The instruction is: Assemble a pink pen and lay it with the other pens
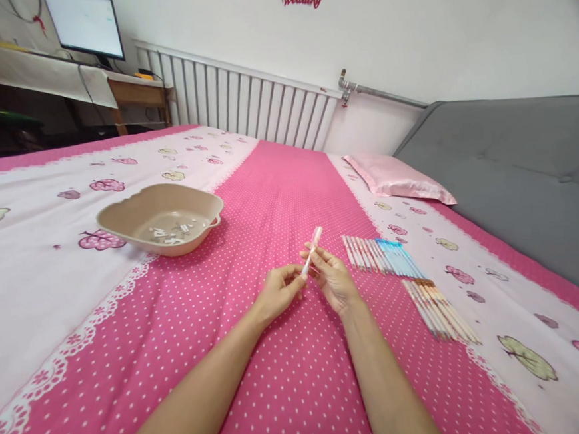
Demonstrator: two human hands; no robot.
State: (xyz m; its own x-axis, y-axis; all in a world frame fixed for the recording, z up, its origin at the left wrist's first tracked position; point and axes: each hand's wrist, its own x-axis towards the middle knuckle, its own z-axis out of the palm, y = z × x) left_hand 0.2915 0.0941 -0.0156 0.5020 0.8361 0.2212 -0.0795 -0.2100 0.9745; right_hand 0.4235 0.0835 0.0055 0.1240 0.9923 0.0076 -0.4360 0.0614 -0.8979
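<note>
Both of my hands meet over the pink dotted bedspread [280,351]. My right hand [332,277] grips a slim pink-and-white pen [312,247] that points up and away from me. At the pen's lower end, my left hand [280,290] pinches its tip with thumb and forefinger. To the right of my hands lie rows of similar pens: pink ones [362,251], blue ones [397,256] and a nearer beige bundle [440,309].
A beige plastic basin [119,220] holding several small white pieces sits on the bed at the left. A pink pillow [397,178] and a grey sofa [517,185] are at the right. A radiator [240,104], desk and monitor [84,24] stand beyond the bed.
</note>
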